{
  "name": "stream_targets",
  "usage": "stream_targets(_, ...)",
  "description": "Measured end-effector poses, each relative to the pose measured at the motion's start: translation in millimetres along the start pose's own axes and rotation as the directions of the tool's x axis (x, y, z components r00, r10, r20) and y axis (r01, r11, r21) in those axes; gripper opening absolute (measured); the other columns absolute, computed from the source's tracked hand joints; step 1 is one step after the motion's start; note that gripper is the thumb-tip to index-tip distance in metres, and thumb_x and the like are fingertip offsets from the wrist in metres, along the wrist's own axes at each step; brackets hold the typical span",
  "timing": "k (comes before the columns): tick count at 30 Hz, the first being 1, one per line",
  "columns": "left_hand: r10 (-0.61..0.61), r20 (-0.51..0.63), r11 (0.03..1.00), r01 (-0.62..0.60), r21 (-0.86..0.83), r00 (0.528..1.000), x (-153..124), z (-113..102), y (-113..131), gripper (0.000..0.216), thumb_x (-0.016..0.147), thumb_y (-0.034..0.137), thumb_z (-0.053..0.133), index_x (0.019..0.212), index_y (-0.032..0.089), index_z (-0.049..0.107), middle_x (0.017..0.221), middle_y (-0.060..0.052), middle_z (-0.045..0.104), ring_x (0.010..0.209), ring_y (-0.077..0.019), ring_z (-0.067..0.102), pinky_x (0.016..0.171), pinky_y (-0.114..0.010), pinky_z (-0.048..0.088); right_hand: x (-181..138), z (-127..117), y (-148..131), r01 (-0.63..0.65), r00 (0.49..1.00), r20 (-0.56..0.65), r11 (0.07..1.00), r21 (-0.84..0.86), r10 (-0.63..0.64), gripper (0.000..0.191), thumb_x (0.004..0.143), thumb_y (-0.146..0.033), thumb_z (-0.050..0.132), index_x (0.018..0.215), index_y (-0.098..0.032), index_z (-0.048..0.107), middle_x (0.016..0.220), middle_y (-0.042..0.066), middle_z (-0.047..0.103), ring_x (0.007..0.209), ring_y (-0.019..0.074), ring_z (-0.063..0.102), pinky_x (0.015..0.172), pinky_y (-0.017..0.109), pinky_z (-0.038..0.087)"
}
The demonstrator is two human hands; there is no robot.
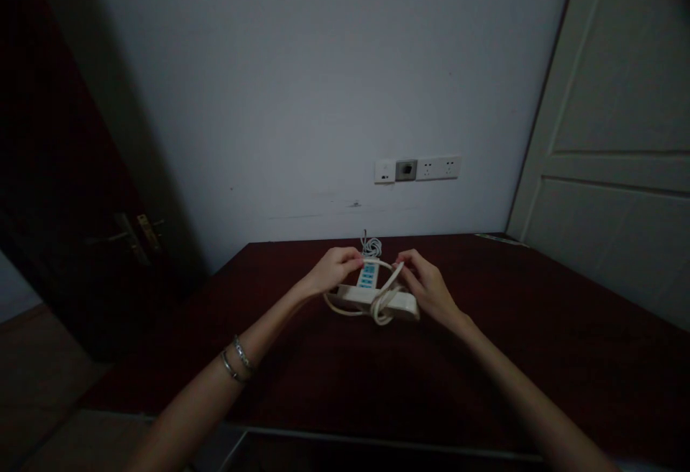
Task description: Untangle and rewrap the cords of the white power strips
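Observation:
A white power strip with its pale cord looped about it is in front of me, over the dark red table. My left hand pinches the cord between thumb and fingers, to the left of the loops. On the other side, my right hand has its fingers closed on the cord near the top of a loop. Just behind lies a second power strip, white with blue sockets, partly covered by the cord and the nearer strip. A coil of grey cable rests at its far end.
The dark red table reaches back to a pale wall. White wall sockets sit above its far edge. A dark door with a metal handle is on the left, and a pale panelled door on the right.

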State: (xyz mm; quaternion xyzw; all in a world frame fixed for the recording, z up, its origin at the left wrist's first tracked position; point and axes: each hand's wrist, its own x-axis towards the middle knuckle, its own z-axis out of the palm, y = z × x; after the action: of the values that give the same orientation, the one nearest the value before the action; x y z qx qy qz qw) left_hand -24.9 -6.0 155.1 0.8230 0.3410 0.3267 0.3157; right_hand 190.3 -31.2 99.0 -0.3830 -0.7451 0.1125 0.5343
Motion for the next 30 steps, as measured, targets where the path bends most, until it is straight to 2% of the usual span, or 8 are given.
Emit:
stream_targets(4,-0.081,-0.013,0.909,0.068,-0.411,0.997,0,-26,-12,0.019,0.078,0.032,0.051,0.073,0.014,0.051,0.046,0.008,0.029,0.038,-0.004,0.021,0.039,-0.019,0.013,-8,-4,8,-0.02,0.992,-0.124,0.996,0.091,0.031,0.009,0.087,-0.029,0.043,0.088,-0.022,0.049,0.087,0.005,0.056,0.078,0.0174,0.056,0.07,0.03,0.046)
stream_targets(8,-0.05,-0.015,0.742,0.027,-0.67,0.999,-5,-43,-19,0.013,0.074,0.025,0.054,0.07,0.013,0.049,0.05,0.006,0.03,0.038,-0.0031,0.024,0.039,-0.018,0.019,-10,0,15,0.024,0.978,-0.209,0.996,0.081,-0.007,0.008,0.087,-0.028,0.044,0.091,-0.022,0.048,0.092,0.006,0.053,0.087,0.0189,0.056,0.078,0.035,0.045)
stream_targets(12,-0.065,-0.069,0.561,-0.021,-0.827,0.995,-9,-47,-27,0.018,0.072,0.021,0.053,0.061,0.015,0.04,0.052,0.005,0.032,0.039,-0.0042,0.029,0.039,-0.018,0.023,-7,4,14,0.056,0.969,-0.246,0.988,0.145,-0.019,0.008,0.087,-0.03,0.045,0.091,-0.024,0.047,0.095,0.006,0.052,0.096,0.0204,0.055,0.084,0.038,0.044)
stream_targets(16,-0.217,-0.197,0.462,-0.077,-0.883,0.956,-9,-52,-39,0.035,0.076,0.019,0.05,0.05,0.017,0.027,0.04,0.008,0.021,0.03,-0.0041,0.019,0.033,-0.019,0.016,-2,4,7,-0.012,0.955,-0.277,0.95,0.312,0.103,0.011,0.087,-0.034,0.047,0.093,-0.025,0.045,0.102,0.005,0.053,0.098,0.0183,0.055,0.082,0.034,0.046)
stream_targets(20,-0.362,-0.388,0.373,-0.249,-0.894,0.848,-4,-64,-47,0.041,0.079,0.02,0.044,0.047,0.019,0.018,0.035,0.008,0.015,0.026,-0.0048,0.015,0.031,-0.02,0.011,4,4,10,-0.091,0.921,-0.269,0.826,0.557,0.283,0.021,0.083,-0.041,0.052,0.093,-0.028,0.04,0.099,0.0,0.054,0.092,0.015,0.057,0.076,0.03,0.049)
stream_targets(23,-0.442,-0.457,0.366,-0.31,-0.878,0.772,1,-74,-49,0.04,0.079,0.021,0.042,0.047,0.019,0.019,0.035,0.008,0.017,0.026,-0.0048,0.016,0.031,-0.02,0.009,7,6,16,-0.126,0.902,-0.198,0.673,0.728,0.383,0.029,0.077,-0.045,0.058,0.09,-0.029,0.038,0.096,-0.003,0.054,0.085,0.0146,0.062,0.07,0.028,0.051)
stream_targets(27,-0.557,-0.404,0.439,-0.156,-0.885,0.726,9,-75,-59,0.033,0.082,0.023,0.036,0.051,0.019,0.024,0.037,0.008,0.021,0.027,-0.0042,0.018,0.032,-0.017,0.012,8,9,15,-0.181,0.866,-0.071,0.442,0.879,0.495,0.035,0.071,-0.041,0.066,0.09,-0.031,0.038,0.096,-0.007,0.053,0.076,0.0162,0.066,0.064,0.031,0.054)
stream_targets(30,-0.603,-0.35,0.48,-0.025,-0.877,0.717,11,-68,-74,0.028,0.081,0.022,0.034,0.054,0.018,0.03,0.039,0.008,0.025,0.028,-0.0043,0.023,0.032,-0.016,0.016,9,9,12,-0.223,0.846,0.013,0.332,0.916,0.532,0.037,0.068,-0.038,0.067,0.089,-0.031,0.038,0.095,-0.008,0.055,0.074,0.0181,0.066,0.063,0.035,0.054)
